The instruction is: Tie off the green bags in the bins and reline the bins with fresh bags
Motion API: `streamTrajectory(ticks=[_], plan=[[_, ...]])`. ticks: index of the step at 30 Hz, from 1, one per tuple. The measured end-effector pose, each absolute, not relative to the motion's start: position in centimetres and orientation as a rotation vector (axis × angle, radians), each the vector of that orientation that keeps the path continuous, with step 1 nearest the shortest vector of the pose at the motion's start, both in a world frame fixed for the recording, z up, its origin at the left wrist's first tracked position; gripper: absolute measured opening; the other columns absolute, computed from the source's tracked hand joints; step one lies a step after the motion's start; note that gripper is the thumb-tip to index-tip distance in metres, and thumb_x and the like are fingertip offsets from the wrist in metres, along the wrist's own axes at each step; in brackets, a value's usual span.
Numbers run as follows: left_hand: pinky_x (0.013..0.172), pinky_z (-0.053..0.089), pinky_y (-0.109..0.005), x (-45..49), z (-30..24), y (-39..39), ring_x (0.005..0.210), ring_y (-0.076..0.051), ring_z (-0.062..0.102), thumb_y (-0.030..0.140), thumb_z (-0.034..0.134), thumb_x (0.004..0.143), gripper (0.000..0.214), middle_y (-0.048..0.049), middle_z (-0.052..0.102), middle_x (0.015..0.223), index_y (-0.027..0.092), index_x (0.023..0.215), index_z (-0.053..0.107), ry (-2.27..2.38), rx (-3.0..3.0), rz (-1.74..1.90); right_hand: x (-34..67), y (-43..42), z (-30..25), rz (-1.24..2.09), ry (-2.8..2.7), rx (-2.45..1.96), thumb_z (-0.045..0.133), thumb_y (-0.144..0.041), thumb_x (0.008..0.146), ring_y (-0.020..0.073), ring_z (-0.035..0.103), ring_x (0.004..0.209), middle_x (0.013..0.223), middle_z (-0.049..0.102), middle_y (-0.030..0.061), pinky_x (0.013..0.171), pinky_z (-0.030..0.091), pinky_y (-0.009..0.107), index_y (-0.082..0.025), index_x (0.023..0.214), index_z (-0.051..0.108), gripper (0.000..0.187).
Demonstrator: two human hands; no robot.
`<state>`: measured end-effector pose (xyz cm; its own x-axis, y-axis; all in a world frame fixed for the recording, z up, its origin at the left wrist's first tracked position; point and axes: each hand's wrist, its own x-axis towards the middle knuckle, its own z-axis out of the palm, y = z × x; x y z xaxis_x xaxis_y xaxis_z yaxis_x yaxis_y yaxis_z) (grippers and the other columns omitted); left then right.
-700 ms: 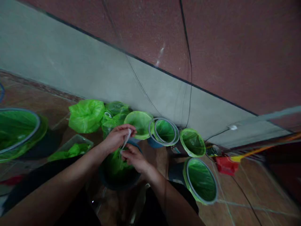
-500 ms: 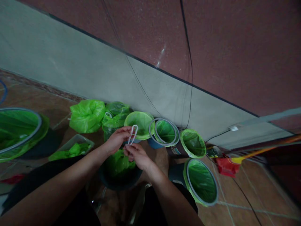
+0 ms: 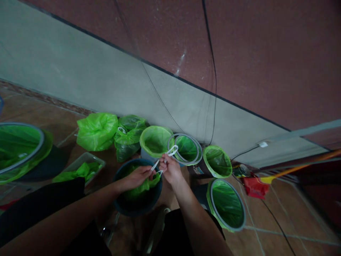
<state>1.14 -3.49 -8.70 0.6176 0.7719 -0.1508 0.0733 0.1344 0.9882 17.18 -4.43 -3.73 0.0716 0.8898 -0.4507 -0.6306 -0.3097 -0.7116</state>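
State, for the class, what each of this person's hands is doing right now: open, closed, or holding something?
Left hand: closed, pinching a white plastic loop.
Right hand: closed, gripping the same loop.

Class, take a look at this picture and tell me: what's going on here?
A person is holding a pale plastic band stretched between their left hand and right hand, just above a dark bucket lined with a green plastic bag. More bag-lined buckets stand nearby on the tiled floor, one with pale rings on its rim, and loose green bags lie by the wall.
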Motion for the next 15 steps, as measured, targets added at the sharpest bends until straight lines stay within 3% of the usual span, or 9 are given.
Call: streamTrajectory(ticks=[4, 9, 15], plan=[[0.063, 0.038, -0.029, 1.1, -9.4, -3.8, 0.062, -0.015, 0.050, 0.052, 0.052, 0.085, 0.039, -0.0009, 0.060, 0.066, 0.017, 0.080, 0.068, 0.896, 1.344, 0.558, 18.4, -3.9, -3.4, 1.490, -0.259, -1.095, 0.069, -0.021, 0.080, 0.0029, 0.031, 0.043, 0.059, 0.054, -0.0053, 0.043, 0.025, 0.016, -0.017, 0.081, 0.060, 0.010], [0.067, 0.043, -0.030, 0.6, -9.4, -3.1, 0.068, -0.017, 0.055, 0.050, 0.052, 0.083, 0.037, -0.0024, 0.062, 0.068, 0.017, 0.073, 0.066, 1.104, 1.194, 0.711, 17.6, -4.3, -4.0, 1.305, -0.299, -1.220, 0.070, -0.021, 0.075, 0.0041, 0.031, 0.040, 0.058, 0.058, -0.0060, 0.042, 0.022, 0.017, -0.020, 0.091, 0.060, 0.019], [0.060, 0.036, -0.029, 1.3, -9.9, -3.6, 0.058, -0.015, 0.049, 0.042, 0.056, 0.080, 0.027, 0.0011, 0.054, 0.059, 0.019, 0.069, 0.063, 1.089, 1.423, 0.458, 15.0, -5.1, -2.8, 1.487, -0.471, -0.991, 0.073, -0.029, 0.074, 0.0052, 0.036, 0.047, 0.060, 0.059, -0.0024, 0.047, 0.027, 0.020, -0.017, 0.089, 0.069, 0.020]])
